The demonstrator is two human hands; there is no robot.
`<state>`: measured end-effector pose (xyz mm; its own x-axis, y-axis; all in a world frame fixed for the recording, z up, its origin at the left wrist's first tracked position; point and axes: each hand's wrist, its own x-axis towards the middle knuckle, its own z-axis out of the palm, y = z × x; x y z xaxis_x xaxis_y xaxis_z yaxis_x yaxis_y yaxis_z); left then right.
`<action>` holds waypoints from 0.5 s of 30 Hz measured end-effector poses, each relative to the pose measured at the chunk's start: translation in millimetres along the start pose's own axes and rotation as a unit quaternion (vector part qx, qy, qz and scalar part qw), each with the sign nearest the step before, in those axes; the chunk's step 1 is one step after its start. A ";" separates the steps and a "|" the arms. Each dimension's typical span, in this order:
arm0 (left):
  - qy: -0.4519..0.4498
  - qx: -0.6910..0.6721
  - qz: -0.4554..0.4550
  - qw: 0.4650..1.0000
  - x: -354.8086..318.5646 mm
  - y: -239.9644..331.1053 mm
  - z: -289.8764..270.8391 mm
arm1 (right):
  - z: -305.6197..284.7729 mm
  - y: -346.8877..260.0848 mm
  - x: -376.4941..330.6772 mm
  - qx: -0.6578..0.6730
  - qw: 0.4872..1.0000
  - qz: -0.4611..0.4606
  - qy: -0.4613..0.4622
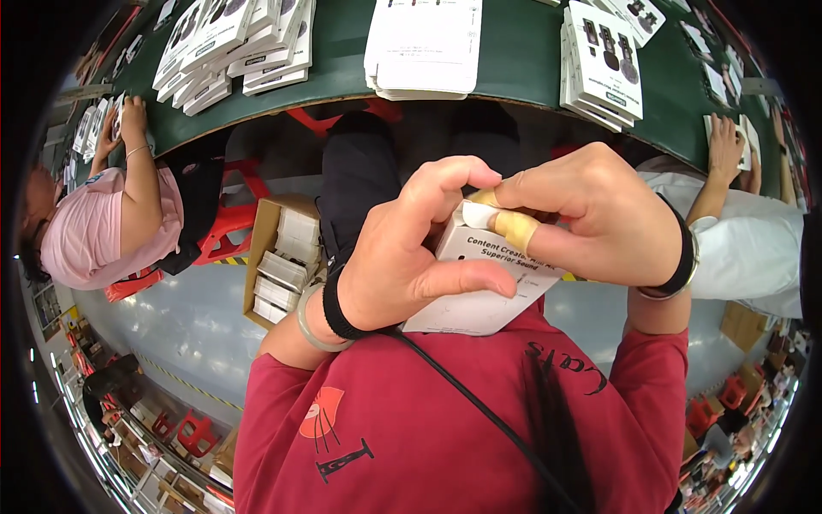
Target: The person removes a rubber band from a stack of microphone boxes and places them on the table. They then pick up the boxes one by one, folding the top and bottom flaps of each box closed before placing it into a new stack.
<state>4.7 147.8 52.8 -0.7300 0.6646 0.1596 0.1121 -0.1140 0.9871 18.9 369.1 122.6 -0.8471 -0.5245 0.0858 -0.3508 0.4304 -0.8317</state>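
A white printed carton (479,295) is held tilted in front of my chest. My left hand (419,244) curls around its left side, the thumb lying across the printed face and the index finger arching over the top end. From the right, my right hand (591,214) pinches a small white flap (478,214) at the carton's top between thumb and index finger. Yellow tape (515,230) wraps the tips of those two fingers. The other fingers of my right hand are folded behind and partly hidden, and so is the carton's far side.
A green table (334,51) runs across the far side, bearing stacks of white cartons at left (227,43), middle (424,51) and right (604,64). An open cardboard box (287,257) of white packs stands low on my left. Co-workers sit left (128,197) and right (736,214).
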 end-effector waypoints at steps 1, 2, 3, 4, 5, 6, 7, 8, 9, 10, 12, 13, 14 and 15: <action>-0.008 0.004 0.034 0.999 0.3 0.0 0.3 | -0.1 0.7 0.1 0.000 1.000 0.000 0.001; -0.009 0.004 0.034 0.999 0.4 0.8 0.1 | 0.3 1.5 0.1 0.003 1.000 0.006 -0.005; -0.010 0.006 0.017 1.000 -0.1 2.5 -1.1 | 1.4 2.4 0.3 0.008 1.000 0.011 -0.012; -0.011 0.008 -0.001 1.000 -0.7 4.6 -2.7 | 1.9 3.2 0.5 0.012 1.000 0.016 -0.018; -0.013 0.010 -0.019 1.000 -1.4 6.4 -4.2 | 1.7 3.7 0.8 0.012 1.000 0.016 -0.017; -0.014 0.010 -0.019 1.000 -2.5 8.4 -6.2 | 1.0 4.1 1.1 0.010 1.000 0.017 -0.024; -0.033 0.003 -0.051 0.998 -4.0 10.7 -8.6 | 0.2 4.4 1.5 0.007 0.999 0.017 -0.031; -0.052 -0.004 -0.084 0.995 -5.8 12.9 -10.7 | -0.4 4.6 2.0 0.005 0.999 0.017 -0.038; -0.071 -0.011 -0.116 0.991 -6.9 13.9 -11.4 | -0.7 5.0 2.8 0.006 0.999 0.018 -0.038; -0.072 -0.012 -0.117 0.990 -7.0 13.1 -9.6 | -0.8 5.4 3.8 0.013 0.999 0.009 -0.041; -0.037 -0.047 -0.053 0.997 -6.0 9.6 -1.6 | -1.2 5.9 5.8 0.026 0.998 -0.007 -0.049; -0.020 -0.065 -0.020 0.997 -5.2 8.5 0.2 | -3.1 6.0 7.0 0.025 0.999 -0.006 -0.047; -0.021 -0.066 -0.020 0.997 -5.2 8.2 -0.4 | -6.0 5.8 8.6 0.001 0.997 -0.007 -0.072; -0.023 -0.059 -0.031 0.997 -5.4 8.1 -1.9 | -8.9 5.1 9.9 -0.023 0.995 -0.007 -0.098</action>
<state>8.2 141.9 59.9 -0.7007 0.7063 0.1009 -0.0153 -0.1563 0.9876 5.1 372.7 124.1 -0.7501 -0.6611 -0.0152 -0.3831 0.4532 -0.8049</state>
